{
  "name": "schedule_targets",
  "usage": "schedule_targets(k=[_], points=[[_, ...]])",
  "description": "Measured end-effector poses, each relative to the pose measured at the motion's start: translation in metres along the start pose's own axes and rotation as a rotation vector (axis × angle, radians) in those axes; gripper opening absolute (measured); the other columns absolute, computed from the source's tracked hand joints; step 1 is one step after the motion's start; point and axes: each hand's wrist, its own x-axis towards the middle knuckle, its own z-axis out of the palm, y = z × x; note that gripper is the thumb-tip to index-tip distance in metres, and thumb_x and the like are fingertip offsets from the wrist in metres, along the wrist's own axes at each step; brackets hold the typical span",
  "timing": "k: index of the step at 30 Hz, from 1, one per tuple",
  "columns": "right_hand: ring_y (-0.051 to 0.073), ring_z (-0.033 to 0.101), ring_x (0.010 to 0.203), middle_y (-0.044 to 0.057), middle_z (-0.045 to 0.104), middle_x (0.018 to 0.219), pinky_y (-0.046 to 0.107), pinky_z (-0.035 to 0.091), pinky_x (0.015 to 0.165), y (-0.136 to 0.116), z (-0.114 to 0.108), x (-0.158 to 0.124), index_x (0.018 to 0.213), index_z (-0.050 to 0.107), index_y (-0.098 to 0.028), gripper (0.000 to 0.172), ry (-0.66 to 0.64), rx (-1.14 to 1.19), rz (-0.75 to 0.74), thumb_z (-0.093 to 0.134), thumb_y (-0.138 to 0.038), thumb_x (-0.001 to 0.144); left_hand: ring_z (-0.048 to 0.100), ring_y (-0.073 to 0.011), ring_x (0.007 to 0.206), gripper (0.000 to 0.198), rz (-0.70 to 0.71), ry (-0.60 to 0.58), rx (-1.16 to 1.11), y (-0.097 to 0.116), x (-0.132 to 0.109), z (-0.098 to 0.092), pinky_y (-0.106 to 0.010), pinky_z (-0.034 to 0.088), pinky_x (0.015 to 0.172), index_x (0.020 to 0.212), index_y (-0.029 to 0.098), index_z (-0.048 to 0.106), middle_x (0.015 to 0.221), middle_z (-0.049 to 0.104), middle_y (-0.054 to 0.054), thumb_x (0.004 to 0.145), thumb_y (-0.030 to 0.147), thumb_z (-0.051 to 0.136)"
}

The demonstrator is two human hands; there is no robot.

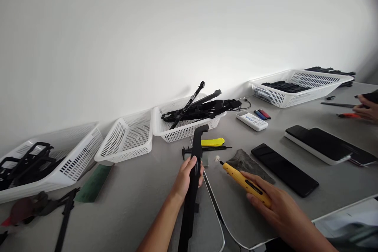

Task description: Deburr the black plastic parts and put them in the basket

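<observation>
My left hand [186, 177] is wrapped round a long black plastic part [193, 173] that stands tilted, its hooked top end up near the middle basket. My right hand [274, 201] grips a yellow rotary tool [243, 181] lying low over the table, its small white tip [217, 159] pointing left toward the black part without touching it. Under the tool lies a dark grey cloth [246, 161]. A yellow utility knife [212, 141] and a black caliper [206, 149] lie just behind the part.
White baskets line the wall: one with black frames [73, 157], one with nothing in it [126, 138], one with black parts [183, 128], one far right [295, 86]. Black slabs [285, 169] [321, 143], a white device [252, 121], a green pad [94, 183]. Another person's hand [366, 110] is at the right edge.
</observation>
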Motion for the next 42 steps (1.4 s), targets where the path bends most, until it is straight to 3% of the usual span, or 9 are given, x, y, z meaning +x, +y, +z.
schedule_targets(k=[5,14,17,21,26,32,38,40,42], points=[[0.033,0.069,0.119,0.009,0.076,0.125,0.051,0.058,0.100,0.005,0.015,0.003,0.153,0.061,-0.032,0.053,0.157,-0.186,-0.059,0.051,-0.050,0.104,0.055,-0.0090,0.047,0.057,0.008,0.006,-0.053,0.001,-0.002,0.005,-0.023,0.041,0.045,0.105,0.017,0.062,0.078,0.064,0.002,0.089,0.070,0.073],[0.034,0.056,0.140,0.011,0.063,0.151,0.057,0.049,0.117,0.014,0.013,0.029,0.143,0.070,-0.026,0.049,0.277,-0.113,-0.093,0.044,-0.049,0.107,0.058,-0.0097,0.052,0.058,0.057,-0.002,-0.160,0.004,-0.003,0.007,-0.024,0.040,0.048,0.115,0.016,0.064,0.096,0.072,-0.004,0.091,0.068,0.072],[0.033,0.065,0.128,0.012,0.071,0.137,0.054,0.053,0.111,0.015,-0.001,0.045,0.135,0.074,-0.022,0.046,0.212,-0.165,-0.073,0.047,-0.041,0.103,0.058,-0.0091,0.052,0.057,0.074,0.001,-0.181,0.004,-0.002,0.007,-0.023,0.037,0.047,0.114,0.016,0.066,0.097,0.073,-0.006,0.090,0.067,0.072],[0.028,0.074,0.102,0.012,0.076,0.114,0.044,0.059,0.093,0.008,-0.016,0.061,0.109,0.079,-0.019,0.039,0.109,-0.194,-0.056,0.044,-0.034,0.101,0.049,-0.0067,0.047,0.054,0.057,-0.091,-0.228,0.004,0.002,0.003,-0.023,0.031,0.044,0.107,0.017,0.065,0.084,0.066,-0.001,0.090,0.068,0.073],[0.031,0.070,0.115,0.012,0.074,0.127,0.047,0.055,0.100,0.010,-0.015,0.066,0.124,0.077,-0.022,0.039,0.179,-0.239,-0.093,0.049,-0.035,0.099,0.047,-0.0068,0.043,0.048,0.070,-0.224,-0.303,0.006,0.000,0.001,-0.022,0.031,0.044,0.110,0.017,0.065,0.074,0.055,0.004,0.097,0.064,0.065],[0.031,0.069,0.096,0.011,0.073,0.099,0.046,0.054,0.085,0.020,-0.012,0.072,0.091,0.073,-0.024,0.029,0.136,-0.231,-0.081,0.050,-0.042,0.097,0.048,-0.0090,0.040,0.048,0.127,-0.379,-0.301,0.004,-0.008,0.006,-0.024,0.033,0.042,0.116,0.015,0.065,0.072,0.057,0.003,0.107,0.059,0.048],[0.030,0.067,0.098,0.010,0.071,0.104,0.043,0.054,0.080,-0.023,-0.032,0.055,0.094,0.064,-0.026,0.022,0.629,-0.061,-0.166,0.055,-0.045,0.099,0.050,-0.0084,0.047,0.045,0.219,-0.153,-0.319,0.013,-0.006,0.010,-0.024,0.035,0.049,0.103,0.017,0.065,0.076,0.058,0.002,0.104,0.061,0.058],[0.026,0.068,0.098,0.009,0.071,0.110,0.039,0.056,0.082,-0.052,-0.018,0.036,0.091,0.062,-0.026,0.014,0.638,0.022,-0.334,0.059,-0.037,0.100,0.050,-0.0088,0.052,0.044,0.228,-0.067,-0.352,0.015,-0.005,0.010,-0.023,0.036,0.052,0.103,0.017,0.065,0.077,0.057,0.001,0.103,0.061,0.061],[0.024,0.069,0.107,0.009,0.071,0.117,0.035,0.059,0.088,-0.079,0.013,0.015,0.096,0.062,-0.027,0.007,0.500,0.059,-0.500,0.058,-0.025,0.101,0.049,-0.0099,0.056,0.042,0.210,-0.024,-0.415,0.015,-0.004,0.008,-0.023,0.037,0.053,0.108,0.018,0.065,0.078,0.056,0.001,0.101,0.059,0.064]])
